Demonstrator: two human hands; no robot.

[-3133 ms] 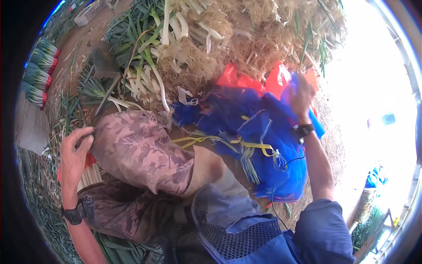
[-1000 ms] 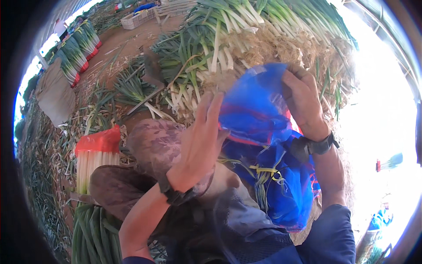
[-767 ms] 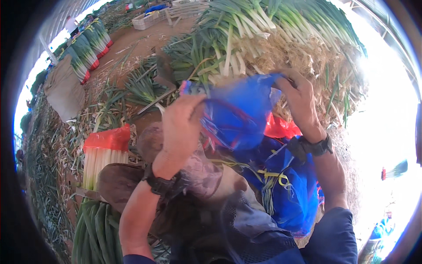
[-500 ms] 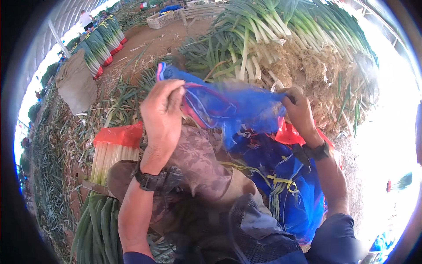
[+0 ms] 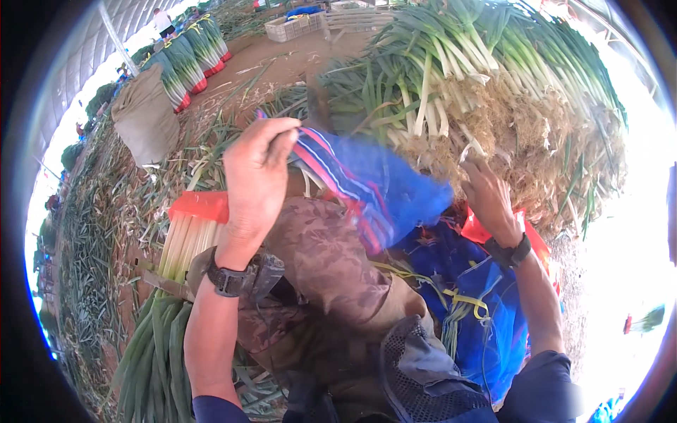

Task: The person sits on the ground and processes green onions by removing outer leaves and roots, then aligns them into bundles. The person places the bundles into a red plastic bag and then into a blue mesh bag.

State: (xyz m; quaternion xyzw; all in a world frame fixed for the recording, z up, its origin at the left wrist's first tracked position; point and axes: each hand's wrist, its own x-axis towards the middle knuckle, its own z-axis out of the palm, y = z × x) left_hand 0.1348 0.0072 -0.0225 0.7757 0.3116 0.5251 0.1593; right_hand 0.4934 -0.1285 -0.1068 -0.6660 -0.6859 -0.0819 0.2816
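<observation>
My left hand pinches the striped edge of a blue mesh bag with pink and white bands. The bag hangs out to the right over my knees, partly blurred. To its right is my right hand, fingers loosely bent and apart, no longer touching the bag; nothing shows in it. By my left knee lies a bundle of green onions with a red wrap round its white end and long green leaves toward me. A pile of blue netting with yellow ties lies beside my right leg.
A big heap of green onions with tangled roots rises ahead on the right. Red-ended bundles stand far left by a beige sack. Leaf scraps cover the left ground. A pale crate and a person are behind.
My right hand has let go of the blue mesh bag, whose right end has dropped and swung. My left hand keeps its hold. The whole view has shifted slightly.
</observation>
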